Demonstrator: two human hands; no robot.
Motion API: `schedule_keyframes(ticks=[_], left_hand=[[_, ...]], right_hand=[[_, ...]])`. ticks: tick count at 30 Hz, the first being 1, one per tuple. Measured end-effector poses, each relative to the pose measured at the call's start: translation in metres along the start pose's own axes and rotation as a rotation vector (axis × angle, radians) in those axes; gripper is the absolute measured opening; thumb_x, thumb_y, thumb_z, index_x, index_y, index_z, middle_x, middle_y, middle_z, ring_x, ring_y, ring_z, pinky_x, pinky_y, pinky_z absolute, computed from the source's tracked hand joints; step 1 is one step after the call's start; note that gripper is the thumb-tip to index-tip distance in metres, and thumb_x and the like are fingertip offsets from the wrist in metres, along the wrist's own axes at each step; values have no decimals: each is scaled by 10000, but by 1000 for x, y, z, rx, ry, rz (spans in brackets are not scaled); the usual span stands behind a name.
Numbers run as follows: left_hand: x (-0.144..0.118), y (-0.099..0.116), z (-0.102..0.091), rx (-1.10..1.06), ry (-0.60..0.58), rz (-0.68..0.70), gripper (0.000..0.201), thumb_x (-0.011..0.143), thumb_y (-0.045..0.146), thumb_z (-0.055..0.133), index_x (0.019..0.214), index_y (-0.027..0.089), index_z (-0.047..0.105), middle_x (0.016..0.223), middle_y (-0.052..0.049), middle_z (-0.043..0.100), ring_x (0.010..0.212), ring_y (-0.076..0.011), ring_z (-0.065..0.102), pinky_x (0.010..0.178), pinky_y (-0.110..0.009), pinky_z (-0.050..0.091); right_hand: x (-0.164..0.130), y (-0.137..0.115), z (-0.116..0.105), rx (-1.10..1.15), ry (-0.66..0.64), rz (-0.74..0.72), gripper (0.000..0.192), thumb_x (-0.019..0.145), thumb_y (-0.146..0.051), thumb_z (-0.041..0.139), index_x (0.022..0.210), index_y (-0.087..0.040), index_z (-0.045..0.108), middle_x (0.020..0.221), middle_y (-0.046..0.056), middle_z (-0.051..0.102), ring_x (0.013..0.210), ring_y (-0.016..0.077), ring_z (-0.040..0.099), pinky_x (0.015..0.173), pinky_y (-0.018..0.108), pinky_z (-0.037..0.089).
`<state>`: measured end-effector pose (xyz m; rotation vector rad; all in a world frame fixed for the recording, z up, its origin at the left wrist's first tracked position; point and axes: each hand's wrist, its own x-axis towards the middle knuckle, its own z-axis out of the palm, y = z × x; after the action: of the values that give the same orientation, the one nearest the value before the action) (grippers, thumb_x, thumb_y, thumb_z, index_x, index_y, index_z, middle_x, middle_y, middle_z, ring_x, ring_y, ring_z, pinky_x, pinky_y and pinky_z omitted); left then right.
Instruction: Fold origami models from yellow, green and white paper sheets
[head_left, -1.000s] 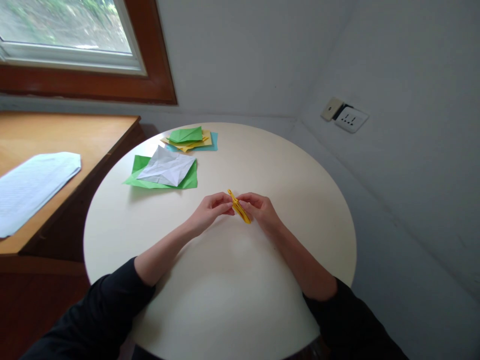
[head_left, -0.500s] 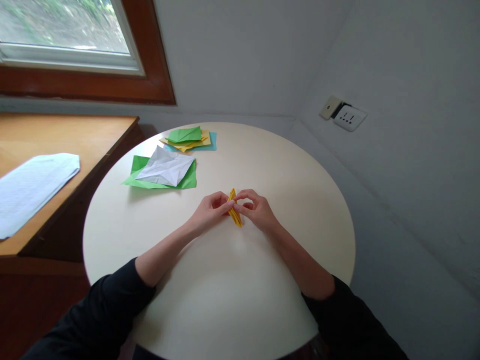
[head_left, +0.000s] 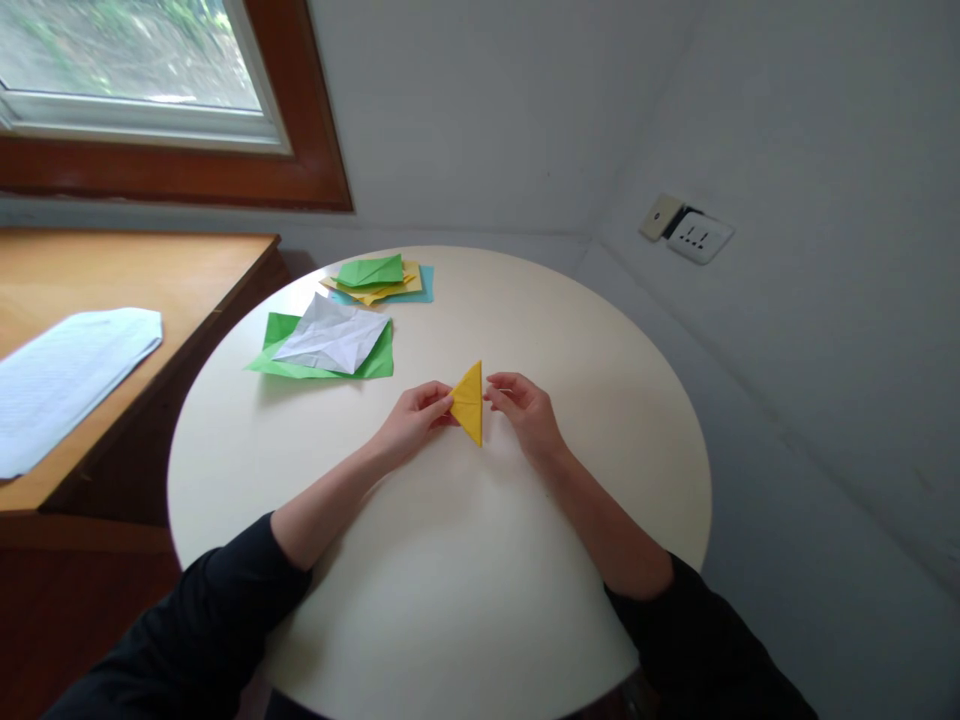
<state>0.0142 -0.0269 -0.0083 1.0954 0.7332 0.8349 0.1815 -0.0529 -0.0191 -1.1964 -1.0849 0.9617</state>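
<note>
Now we pinch the yellow folded triangle (head_left: 469, 402) at its left corner with our left hand (head_left: 415, 420), above the round white table (head_left: 450, 560); our right hand (head_left: 525, 408) sits just beside its right edge, fingers curled, whether touching we cannot tell.

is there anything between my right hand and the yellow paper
Nothing visible. The left hand pinches the yellow paper at its left corner; the right hand sits just beside its right edge, fingertips almost touching, bare table below.
</note>
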Motion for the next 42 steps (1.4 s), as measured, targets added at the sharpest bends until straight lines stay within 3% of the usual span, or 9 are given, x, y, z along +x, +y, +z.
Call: schedule_keyframes(ticks=[5, 12, 23, 32, 38, 42], left_hand=[[-1, 2, 3, -21, -7, 15, 294, 665, 382, 691, 769, 122, 601, 773, -32, 653, 760, -147, 610, 797, -308, 460], [0, 1, 2, -30, -16, 29, 315, 668, 400, 692, 791, 123, 604, 775, -39, 666, 762, -160, 625, 796, -325, 468], [1, -2, 2, -58, 0, 9, 291, 670, 361, 688, 811, 123, 599, 798, -51, 670, 783, -161, 626, 793, -310, 456], [6, -9, 1, -11, 27, 47, 301, 626, 347, 720, 813, 133, 622, 760, -28, 665, 769, -148, 613, 824, -318, 455], [8, -13, 1, 148, 89, 104, 266, 671, 298, 648, 880, 134, 663, 922, -69, 686, 879, -193, 610, 863, -340, 442], [8, -19, 3, 173, 102, 85, 418, 687, 250, 623, 1086, 127, 613, 1036, -91, 666, 984, -221, 592, 911, -367, 425]], right_hand=[[-4, 0, 2, 42, -175, 35, 253, 638, -344, 700, 836, -205, 623, 811, 7, 633, 728, 137, 600, 691, 298, 491], [-5, -1, 1, 81, -244, 42, 261, 654, -364, 700, 852, -204, 644, 800, 8, 644, 712, 137, 610, 693, 307, 509], [-6, -6, 3, 8, -222, 32, 268, 663, -404, 672, 827, -193, 654, 815, 19, 675, 705, 150, 629, 682, 315, 524], [-5, 7, 3, -120, -123, -122, 223, 697, -297, 593, 894, -194, 609, 915, 58, 672, 848, 197, 647, 773, 342, 522], [-8, 5, 6, -197, -204, -123, 240, 688, -287, 594, 905, -185, 590, 830, 39, 650, 742, 164, 631, 641, 281, 512], [-10, 2, 6, -384, -159, -214, 89, 697, -242, 546, 762, -190, 577, 691, -7, 588, 605, 120, 549, 549, 236, 449]])
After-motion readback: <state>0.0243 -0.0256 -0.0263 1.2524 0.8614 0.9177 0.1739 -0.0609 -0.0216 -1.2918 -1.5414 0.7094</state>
